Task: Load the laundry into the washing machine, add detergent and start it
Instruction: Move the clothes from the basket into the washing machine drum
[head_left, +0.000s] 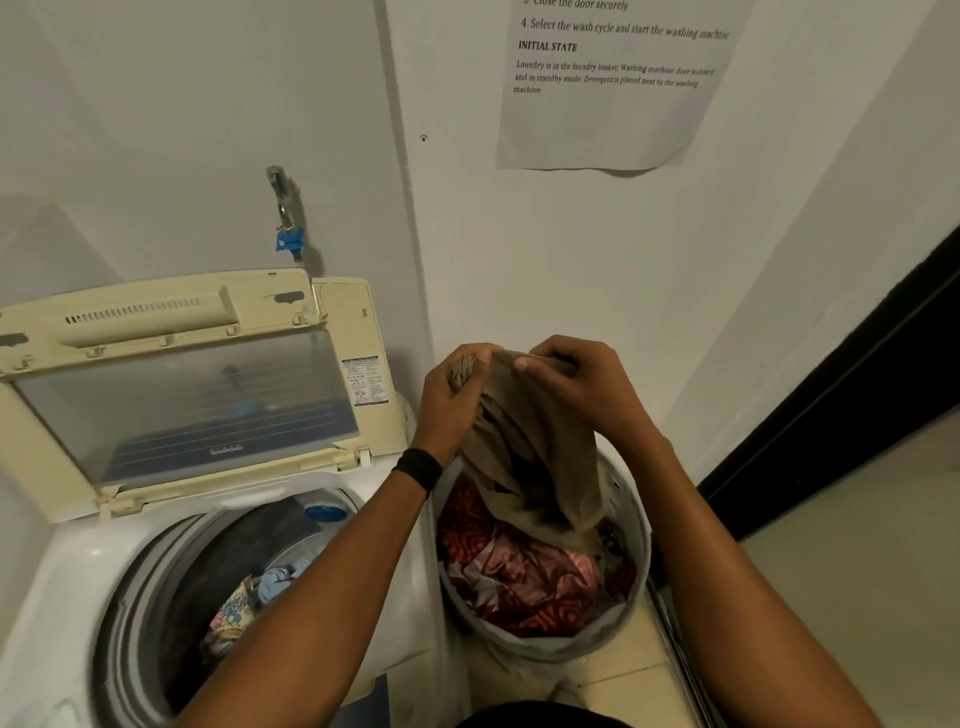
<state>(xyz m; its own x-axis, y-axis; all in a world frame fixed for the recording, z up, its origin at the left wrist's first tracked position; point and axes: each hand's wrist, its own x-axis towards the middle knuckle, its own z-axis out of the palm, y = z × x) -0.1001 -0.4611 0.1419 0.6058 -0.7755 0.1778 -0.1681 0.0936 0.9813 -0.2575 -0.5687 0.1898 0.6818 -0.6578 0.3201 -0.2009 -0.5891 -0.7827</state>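
Just right of the washing machine (67, 571), I hold a brown garment (524, 457) by its bunched top edge. My left hand (457, 384) and right hand (576, 384) are close together, and the fingers of both are curled tight round the cloth. The garment hangs from my grip into the grey laundry basket (641, 551), which stands on the floor against the machine's right side. Its lower end lies on a red patterned cloth (519, 571) that fills the basket.

The machine's lid (171, 322) is propped up toward the wall behind. A floral piece (234, 613) and a pale blue piece (278, 577) lie in the drum.

By my reading, loading is under way and far from finished, with one garment in hand and more waiting in the basket. The next move calls for lifting the brown garment until its tail clears the basket rim. I would then swing it left over the machine's opening and let go with both hands. The tail could drag the red cloth up with it. No detergent is in view, so I cannot tell where it stands.
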